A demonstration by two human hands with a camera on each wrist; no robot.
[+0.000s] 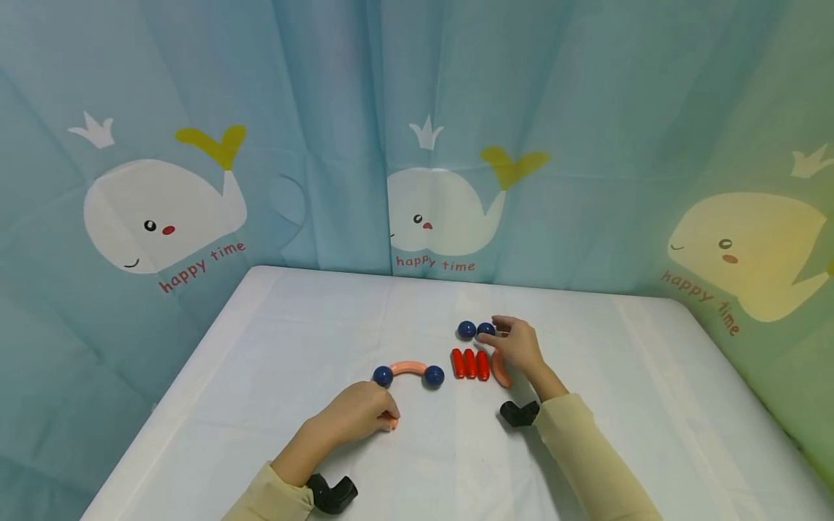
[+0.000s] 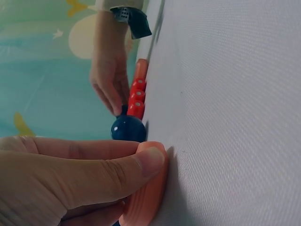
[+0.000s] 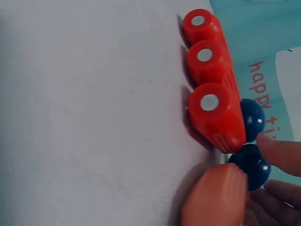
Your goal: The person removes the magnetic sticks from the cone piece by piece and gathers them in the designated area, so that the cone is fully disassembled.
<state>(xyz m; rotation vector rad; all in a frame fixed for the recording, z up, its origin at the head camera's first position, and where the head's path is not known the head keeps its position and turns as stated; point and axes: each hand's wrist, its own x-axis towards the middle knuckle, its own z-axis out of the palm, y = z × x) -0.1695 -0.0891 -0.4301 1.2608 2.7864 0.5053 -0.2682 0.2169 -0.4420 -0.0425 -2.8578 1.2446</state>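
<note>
My left hand (image 1: 358, 411) pinches a curved orange piece (image 2: 149, 188) between thumb and fingertips, low over the white table; in the head view little of the piece shows. Just beyond it, an orange arc (image 1: 409, 367) lies between two blue balls (image 1: 383, 375) (image 1: 433, 376), touching them. At the back, my right hand (image 1: 517, 346) has its thumb and fingers around the right one of two neighbouring blue balls (image 1: 485, 330) (image 1: 466, 331). In the right wrist view, that ball (image 3: 251, 167) sits between thumb and fingers.
Three red rods (image 1: 470, 364) lie side by side in front of the back balls, with a curved orange piece (image 1: 500, 369) to their right, close under my right hand. Black wrist devices (image 1: 334, 494) (image 1: 519, 413) are on both wrists. A whale-print curtain (image 1: 339, 145) hangs behind the table (image 1: 287, 304).
</note>
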